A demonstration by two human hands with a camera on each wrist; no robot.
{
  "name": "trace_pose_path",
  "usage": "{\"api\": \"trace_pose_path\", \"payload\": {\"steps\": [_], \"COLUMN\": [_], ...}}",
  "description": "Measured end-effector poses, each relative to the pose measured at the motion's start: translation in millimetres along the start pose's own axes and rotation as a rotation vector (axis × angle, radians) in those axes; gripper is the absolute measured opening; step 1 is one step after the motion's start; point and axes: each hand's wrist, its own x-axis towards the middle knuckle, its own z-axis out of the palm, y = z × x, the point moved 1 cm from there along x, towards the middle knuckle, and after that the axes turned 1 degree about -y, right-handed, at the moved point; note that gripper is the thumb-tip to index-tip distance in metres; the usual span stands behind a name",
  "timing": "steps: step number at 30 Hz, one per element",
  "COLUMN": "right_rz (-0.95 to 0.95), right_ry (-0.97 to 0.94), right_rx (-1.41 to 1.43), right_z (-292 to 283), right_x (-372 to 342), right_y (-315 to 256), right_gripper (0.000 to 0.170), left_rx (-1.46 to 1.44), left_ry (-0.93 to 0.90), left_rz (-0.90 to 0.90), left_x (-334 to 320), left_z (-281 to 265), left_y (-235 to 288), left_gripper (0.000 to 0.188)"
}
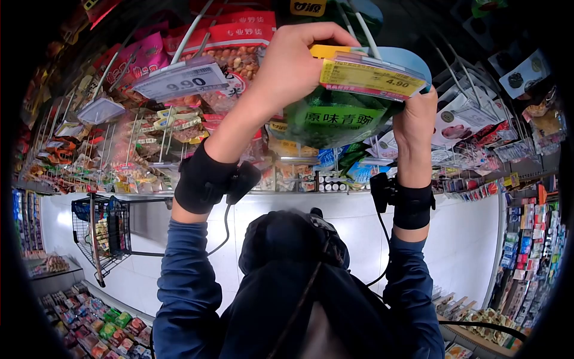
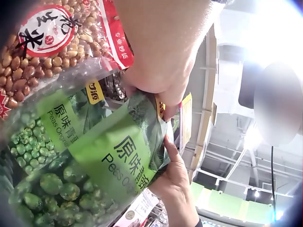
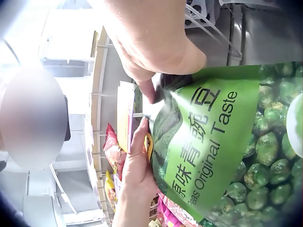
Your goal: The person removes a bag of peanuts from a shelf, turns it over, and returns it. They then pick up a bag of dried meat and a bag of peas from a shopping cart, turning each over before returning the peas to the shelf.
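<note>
A green bag of peas (image 1: pixel 338 122) hangs behind a yellow 4.90 price tag (image 1: pixel 373 78) on a metal hook. The left hand (image 1: pixel 293 63) pinches the bag's top corner beside the tag, its fingertips partly hidden. On the other side, the right hand (image 1: pixel 417 113) grips the opposite top corner. The left wrist view shows this bag (image 2: pixel 113 165) in front of a similar green bag (image 2: pixel 57 118), with the right hand (image 2: pixel 175 184) at its upper edge. Creases run across the bag's top (image 3: pixel 165 123) between both hands in the right wrist view.
Red nut bags (image 1: pixel 239 45) and a 9.90 tag (image 1: pixel 179 81) are left of the hands. White packets (image 1: pixel 454 122) hang at the right. Behind the person, a black shopping cart (image 1: pixel 101 230) stands on the white floor (image 1: pixel 365 227), with stocked shelves (image 1: pixel 526 245) farther right.
</note>
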Motion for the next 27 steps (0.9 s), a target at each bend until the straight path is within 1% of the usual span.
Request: {"api": "trace_pose_path", "payload": {"steps": [3,6,15,18,24,27], "right_rz": [0.04,0.033,0.018,0.039,0.076,0.09], "right_ry": [0.012,0.004,0.022,0.034,0.033,-0.033], "right_rx": [-0.001,0.013,-0.01,-0.089,-0.122,-0.101], "right_z": [0.3,-1.1,-7.5,1.6,-0.1,-9.8], "right_x": [2.4,0.6,4.6,7.0,12.9,12.6], "right_y": [0.8,2.0,6.0,0.7,10.9,16.6], "right_gripper": [0.013,0.014,0.014,0.017,0.018,0.018], "left_rx": [-0.006,-0.039,0.053,0.061,0.077,0.095], "left_ry": [-0.017,-0.032,-0.031,-0.043,0.068,0.139], "left_rz": [-0.054,-0.074,0.025,-0.046,-0.032,-0.044], "left_x": [2.8,2.2,4.3,7.3,-4.6,-16.4], "left_z": [-0.6,-0.5,-1.1,-4.6,-3.0,-9.1], "left_y": [-2.2,-2.5,-2.4,-8.5,-8.1,0.6], "left_gripper": [0.016,0.016,0.019,0.02,0.02,0.02]}}
